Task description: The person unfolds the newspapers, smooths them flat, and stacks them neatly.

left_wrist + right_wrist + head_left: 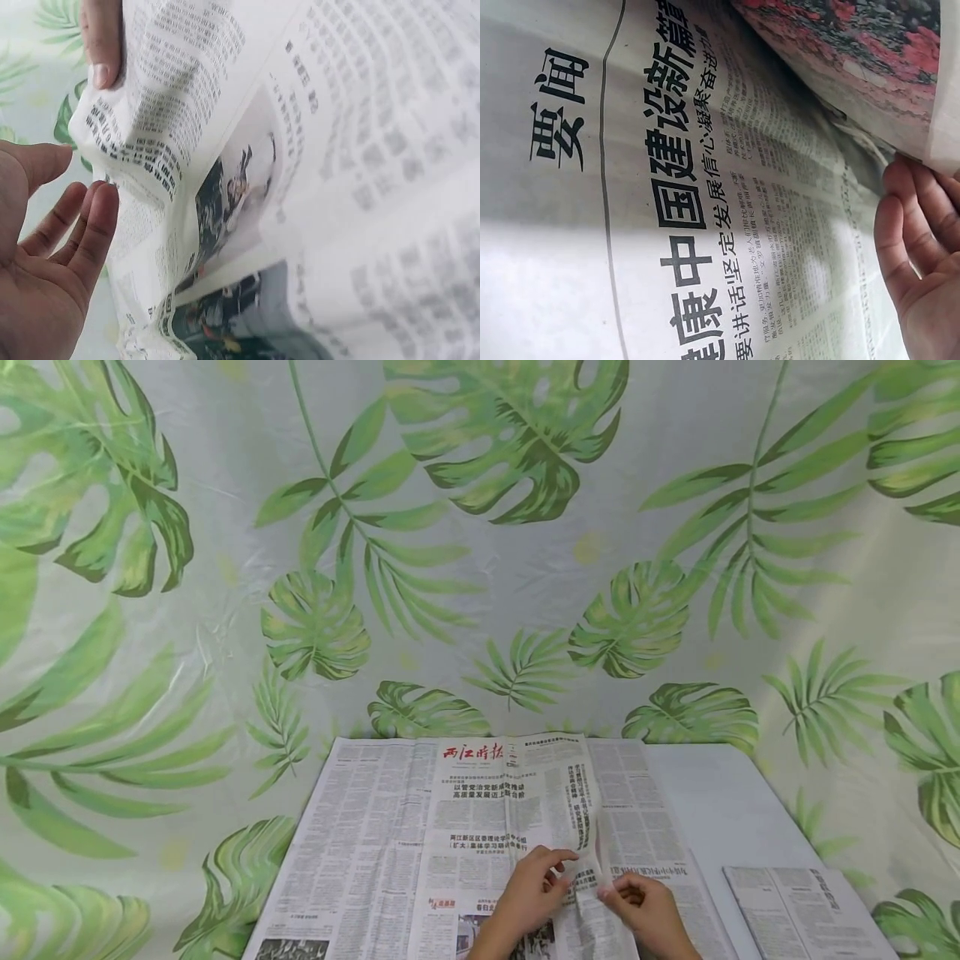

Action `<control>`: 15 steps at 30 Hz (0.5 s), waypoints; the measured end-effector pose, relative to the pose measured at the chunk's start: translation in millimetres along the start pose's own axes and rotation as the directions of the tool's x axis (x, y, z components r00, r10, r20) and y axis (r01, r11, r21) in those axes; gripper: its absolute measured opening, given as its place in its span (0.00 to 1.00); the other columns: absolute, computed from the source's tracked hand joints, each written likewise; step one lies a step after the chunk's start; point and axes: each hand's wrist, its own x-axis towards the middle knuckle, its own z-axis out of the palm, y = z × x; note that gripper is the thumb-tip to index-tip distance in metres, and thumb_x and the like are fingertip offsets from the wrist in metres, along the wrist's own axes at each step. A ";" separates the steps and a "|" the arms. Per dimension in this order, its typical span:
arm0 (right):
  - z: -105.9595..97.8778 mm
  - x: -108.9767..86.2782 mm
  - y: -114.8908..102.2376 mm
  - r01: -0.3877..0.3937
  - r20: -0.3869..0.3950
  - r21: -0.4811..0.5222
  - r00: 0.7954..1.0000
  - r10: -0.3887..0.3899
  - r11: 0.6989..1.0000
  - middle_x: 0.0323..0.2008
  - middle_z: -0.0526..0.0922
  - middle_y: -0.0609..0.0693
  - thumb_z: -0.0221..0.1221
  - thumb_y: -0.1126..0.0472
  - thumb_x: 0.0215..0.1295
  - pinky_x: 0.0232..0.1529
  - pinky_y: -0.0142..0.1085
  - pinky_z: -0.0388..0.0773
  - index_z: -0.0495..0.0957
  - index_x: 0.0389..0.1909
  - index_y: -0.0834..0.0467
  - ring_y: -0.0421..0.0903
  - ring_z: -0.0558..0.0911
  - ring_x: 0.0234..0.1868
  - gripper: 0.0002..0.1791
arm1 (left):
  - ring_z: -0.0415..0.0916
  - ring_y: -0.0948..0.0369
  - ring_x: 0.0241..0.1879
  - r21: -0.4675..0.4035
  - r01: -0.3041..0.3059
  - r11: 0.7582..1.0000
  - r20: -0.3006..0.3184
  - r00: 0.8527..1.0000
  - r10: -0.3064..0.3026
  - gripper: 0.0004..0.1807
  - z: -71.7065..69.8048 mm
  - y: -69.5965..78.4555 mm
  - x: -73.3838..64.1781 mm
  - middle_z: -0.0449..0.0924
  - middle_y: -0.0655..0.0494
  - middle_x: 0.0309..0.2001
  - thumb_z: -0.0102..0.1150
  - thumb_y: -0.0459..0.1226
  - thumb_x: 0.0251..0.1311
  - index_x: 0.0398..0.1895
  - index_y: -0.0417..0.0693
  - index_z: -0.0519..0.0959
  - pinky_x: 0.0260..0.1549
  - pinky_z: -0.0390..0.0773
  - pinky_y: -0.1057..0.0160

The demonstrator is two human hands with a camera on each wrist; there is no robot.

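An opened newspaper (468, 814) with a red masthead lies in front of me, its right part lifted and creased. My right hand (647, 914) pinches the raised right edge of that sheet. In the right wrist view its fingers (907, 240) meet the sheet's edge, and the thumb is hidden. My left hand (536, 887) is close by on the left, in front of the sheet. In the left wrist view the left thumb and fingers (97, 225) are spread apart beside the paper's edge, with nothing between them. Under the raised sheet, a page with large black headline characters (679, 202) shows.
More newspaper pages (360, 827) spread out to the left. At the right a folded newspaper (795, 910) lies on the white tabletop (701, 793). Behind the table hangs a pale cloth (517, 568) printed with green leaves.
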 end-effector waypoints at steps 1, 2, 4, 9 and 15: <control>0.1 0.4 0.5 0.007 0.005 -0.009 1.000 -0.007 1.000 0.24 0.85 0.45 0.72 0.51 0.63 0.26 0.32 0.77 0.84 0.28 0.57 0.38 0.80 0.23 0.14 | 0.72 0.77 0.32 0.014 -0.013 1.000 -0.003 1.000 0.013 0.20 1.7 1.0 0.5 0.78 0.55 0.42 0.60 0.36 0.70 0.63 0.58 0.81 0.33 0.77 0.74; 0.3 0.8 0.8 0.013 0.009 -0.015 1.000 -0.013 1.000 0.23 0.84 0.45 0.72 0.50 0.63 0.26 0.32 0.77 0.84 0.28 0.56 0.38 0.79 0.22 0.14 | 0.72 0.77 0.32 0.028 -0.024 0.999 -0.004 1.000 0.024 0.19 3.1 2.2 1.0 0.78 0.56 0.42 0.59 0.36 0.70 0.62 0.58 0.81 0.33 0.77 0.75; 0.6 1.1 0.8 0.026 0.012 -0.027 1.000 -0.026 0.999 0.23 0.83 0.44 0.72 0.50 0.63 0.26 0.32 0.77 0.83 0.28 0.56 0.38 0.79 0.22 0.14 | 0.72 0.78 0.32 0.055 -0.038 0.998 -0.005 0.999 0.039 0.18 5.5 4.6 1.7 0.78 0.59 0.41 0.59 0.38 0.70 0.62 0.60 0.82 0.34 0.77 0.75; 0.4 1.0 -2.6 0.060 0.021 -0.040 0.998 -0.059 0.997 0.21 0.81 0.44 0.72 0.49 0.61 0.24 0.31 0.75 0.83 0.26 0.54 0.36 0.77 0.20 0.14 | 0.70 0.78 0.31 0.083 -0.074 0.994 0.003 0.997 0.074 0.18 9.8 11.1 3.7 0.77 0.62 0.38 0.60 0.40 0.71 0.62 0.60 0.82 0.33 0.75 0.77; -0.3 -0.2 -5.4 0.130 0.054 -0.063 0.990 -0.127 0.990 0.18 0.79 0.44 0.73 0.50 0.61 0.23 0.29 0.73 0.82 0.25 0.52 0.34 0.73 0.18 0.13 | 0.65 0.79 0.27 0.146 -0.145 0.979 -0.006 0.989 0.148 0.20 15.9 15.2 7.2 0.76 0.65 0.31 0.59 0.40 0.72 0.65 0.61 0.80 0.28 0.70 0.80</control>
